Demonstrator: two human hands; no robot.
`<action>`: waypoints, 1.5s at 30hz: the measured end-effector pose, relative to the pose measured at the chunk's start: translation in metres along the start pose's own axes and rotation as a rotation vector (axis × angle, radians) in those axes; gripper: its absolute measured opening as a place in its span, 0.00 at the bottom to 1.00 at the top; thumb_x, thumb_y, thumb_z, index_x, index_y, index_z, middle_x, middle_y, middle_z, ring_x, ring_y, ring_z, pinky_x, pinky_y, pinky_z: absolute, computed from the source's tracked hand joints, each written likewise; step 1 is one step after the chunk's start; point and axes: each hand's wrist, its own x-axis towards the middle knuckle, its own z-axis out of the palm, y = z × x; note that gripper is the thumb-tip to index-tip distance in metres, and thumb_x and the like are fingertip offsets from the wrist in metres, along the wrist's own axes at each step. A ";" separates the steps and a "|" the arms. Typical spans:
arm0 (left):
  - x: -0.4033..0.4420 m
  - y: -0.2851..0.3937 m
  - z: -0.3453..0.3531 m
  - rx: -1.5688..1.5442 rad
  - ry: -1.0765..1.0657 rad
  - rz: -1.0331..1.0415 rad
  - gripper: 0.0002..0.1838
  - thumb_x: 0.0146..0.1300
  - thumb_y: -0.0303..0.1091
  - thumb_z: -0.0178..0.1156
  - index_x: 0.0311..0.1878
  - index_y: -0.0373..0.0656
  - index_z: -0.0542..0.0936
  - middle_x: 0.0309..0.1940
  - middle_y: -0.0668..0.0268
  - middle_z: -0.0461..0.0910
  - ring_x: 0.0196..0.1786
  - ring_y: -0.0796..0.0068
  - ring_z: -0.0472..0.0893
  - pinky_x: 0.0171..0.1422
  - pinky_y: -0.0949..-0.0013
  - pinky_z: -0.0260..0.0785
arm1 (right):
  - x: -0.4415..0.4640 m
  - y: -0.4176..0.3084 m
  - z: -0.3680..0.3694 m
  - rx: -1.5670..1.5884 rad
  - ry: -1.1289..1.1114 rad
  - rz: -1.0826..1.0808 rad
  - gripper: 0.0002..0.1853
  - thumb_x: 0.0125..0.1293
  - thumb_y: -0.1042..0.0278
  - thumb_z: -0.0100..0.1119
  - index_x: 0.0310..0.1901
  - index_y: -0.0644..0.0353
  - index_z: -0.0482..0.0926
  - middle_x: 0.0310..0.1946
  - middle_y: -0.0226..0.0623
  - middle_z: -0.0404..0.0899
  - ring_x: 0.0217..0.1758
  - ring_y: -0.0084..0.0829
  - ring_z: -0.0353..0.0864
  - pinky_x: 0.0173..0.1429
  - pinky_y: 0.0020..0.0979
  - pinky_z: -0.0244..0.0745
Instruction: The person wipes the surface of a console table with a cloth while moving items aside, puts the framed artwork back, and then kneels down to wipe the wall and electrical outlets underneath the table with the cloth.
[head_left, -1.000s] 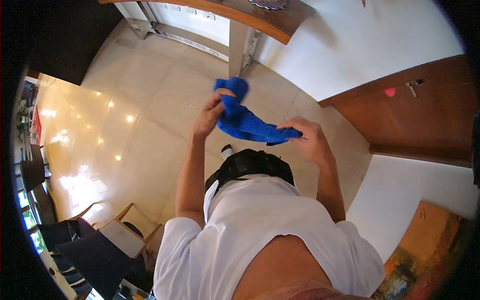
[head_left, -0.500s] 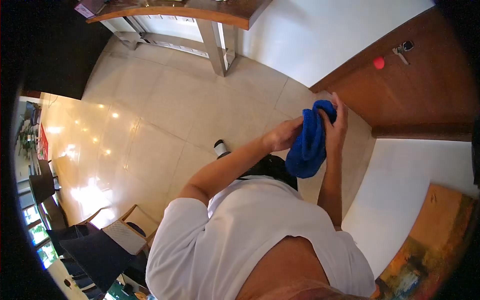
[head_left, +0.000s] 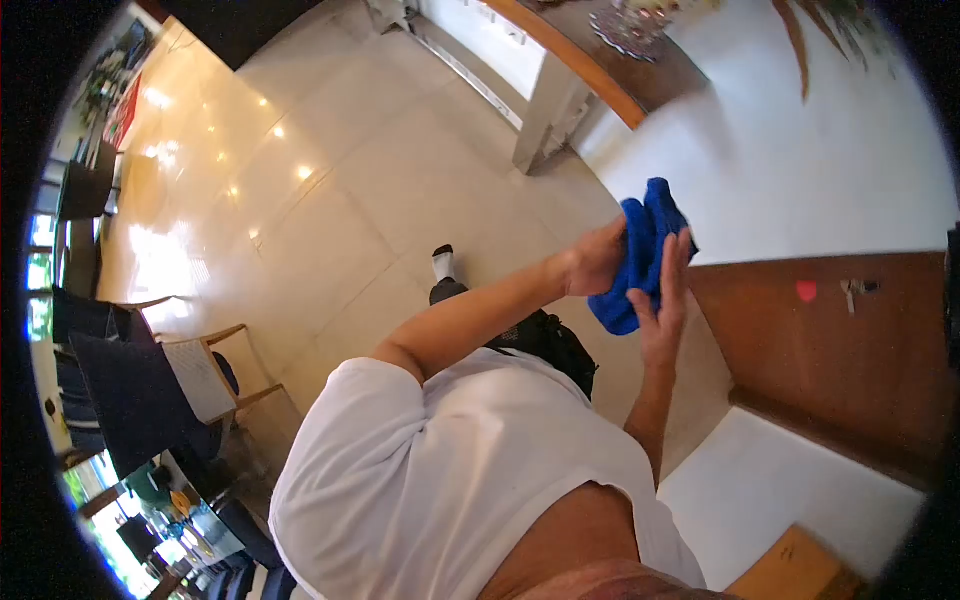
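A bunched blue cloth (head_left: 640,262) is between my two hands, out in front of my waist to the right. My left hand (head_left: 596,262) presses against the cloth's left side, its fingertips hidden behind the fabric. On the right side, my right hand (head_left: 664,310) has its thumb and fingers around the lower part of the cloth, the fingers pointing up. The cloth's top sticks up above both hands.
A wooden shelf (head_left: 675,80) with a glass dish (head_left: 632,30) is at the top. A brown door (head_left: 830,350) stands at the right. Chairs (head_left: 200,380) are at the lower left. My foot in a sock (head_left: 443,262) rests on the tiled floor (head_left: 340,220).
The cloth was stretched between my hands, then got folded and bunched up. Both hands have moved right. The view has turned, with the chairs and door shifting.
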 end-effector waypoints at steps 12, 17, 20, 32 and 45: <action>-0.122 0.324 -0.117 0.709 0.375 0.104 0.35 0.71 0.57 0.48 0.75 0.51 0.55 0.68 0.57 0.65 0.65 0.64 0.69 0.69 0.59 0.61 | 0.228 0.020 0.256 0.630 -0.074 0.640 0.32 0.62 0.55 0.66 0.62 0.67 0.70 0.54 0.41 0.76 0.55 0.33 0.74 0.64 0.31 0.65; -0.183 0.445 -0.171 0.823 0.626 0.316 0.30 0.71 0.55 0.50 0.70 0.47 0.65 0.62 0.59 0.72 0.60 0.67 0.74 0.65 0.61 0.66 | 0.245 0.093 0.325 0.009 -0.341 0.284 0.25 0.61 0.69 0.64 0.60 0.61 0.74 0.56 0.41 0.77 0.60 0.37 0.75 0.65 0.34 0.66; -0.243 0.510 -0.206 0.832 0.799 0.421 0.29 0.71 0.53 0.51 0.68 0.45 0.67 0.59 0.62 0.74 0.57 0.69 0.77 0.63 0.64 0.68 | 0.201 0.180 0.365 -0.180 -0.729 0.257 0.29 0.53 0.75 0.63 0.60 0.57 0.75 0.56 0.48 0.77 0.60 0.48 0.75 0.63 0.40 0.69; -0.511 0.479 -0.431 0.307 1.963 -0.464 0.22 0.71 0.44 0.50 0.64 0.47 0.72 0.61 0.62 0.74 0.62 0.61 0.74 0.65 0.50 0.65 | 0.320 0.259 0.510 -0.491 -1.382 0.603 0.28 0.50 0.66 0.69 0.56 0.58 0.77 0.54 0.48 0.79 0.58 0.46 0.77 0.61 0.41 0.71; -0.514 0.657 -0.589 0.399 1.484 -0.594 0.18 0.65 0.42 0.54 0.57 0.50 0.76 0.45 0.55 0.81 0.46 0.57 0.81 0.51 0.51 0.74 | 0.724 0.063 0.721 -0.178 -0.727 0.299 0.33 0.57 0.74 0.66 0.66 0.52 0.69 0.54 0.46 0.80 0.58 0.38 0.79 0.62 0.34 0.71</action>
